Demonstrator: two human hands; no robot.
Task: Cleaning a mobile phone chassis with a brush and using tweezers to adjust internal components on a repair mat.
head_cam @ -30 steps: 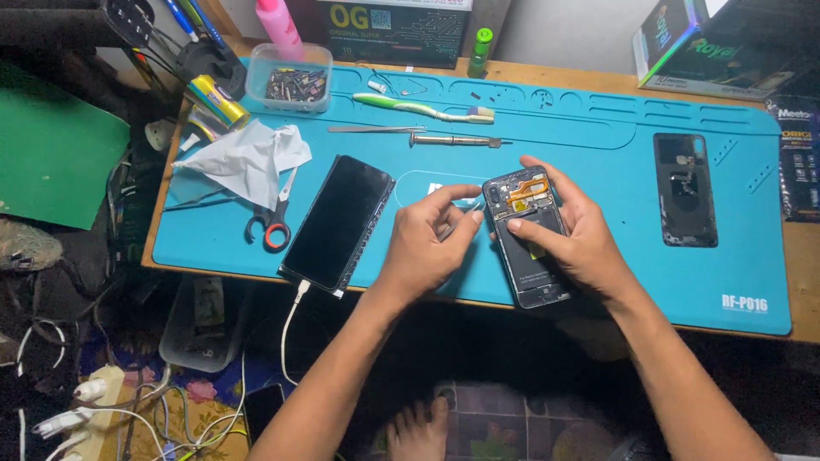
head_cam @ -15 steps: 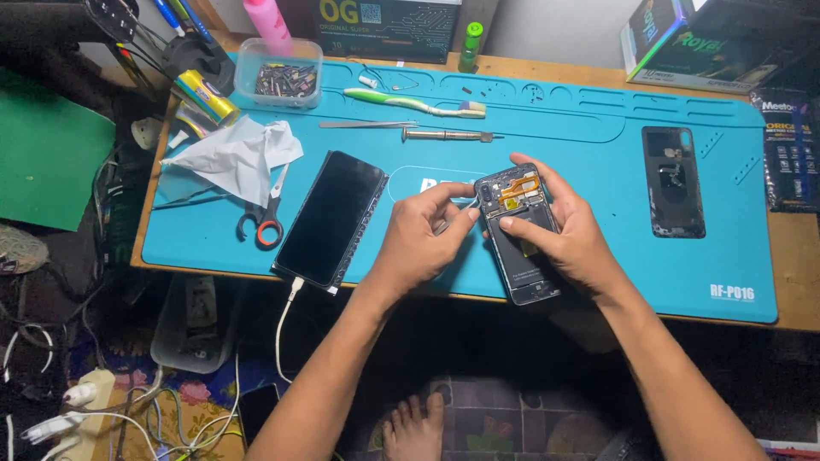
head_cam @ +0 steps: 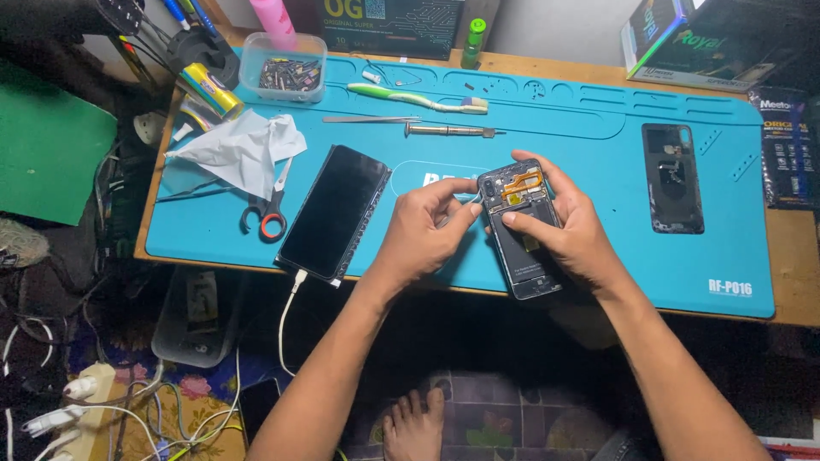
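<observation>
Two hands: both work on one opened phone [head_cam: 519, 224] over the near edge of the blue work mat [head_cam: 598, 162].
Opened phone: back cover off, dark frame with an orange flex strip near its top and a black battery area below; it is tilted, its lower end over the mat's front edge.
Right hand [head_cam: 571, 229]: wraps the phone from the right side, thumb pressed across its middle, fingers behind its upper edge, so it grips the phone firmly.
Left hand [head_cam: 423, 232]: thumb and forefinger pinched together at the phone's upper left edge, on something thin and pale, too small to tell.
Screen panel [head_cam: 335, 211]: black, flat on the mat just left of the left hand, a white cable [head_cam: 289, 307] hanging from its near end.
Scissors [head_cam: 266, 209]: red and black handles, left of the panel, partly under a crumpled white tissue [head_cam: 243, 149].
Back cover [head_cam: 672, 177]: dark, flat on the mat, well right of the hands.
Long tools: tweezers [head_cam: 369, 119], a screwdriver [head_cam: 448, 131] and a green toothbrush [head_cam: 414, 98] lie beyond the hands.
Clear plastic tub [head_cam: 284, 67]: at the far left corner, holding a heap of small dark parts.
Far edge: a green bottle [head_cam: 471, 41] stands upright.
</observation>
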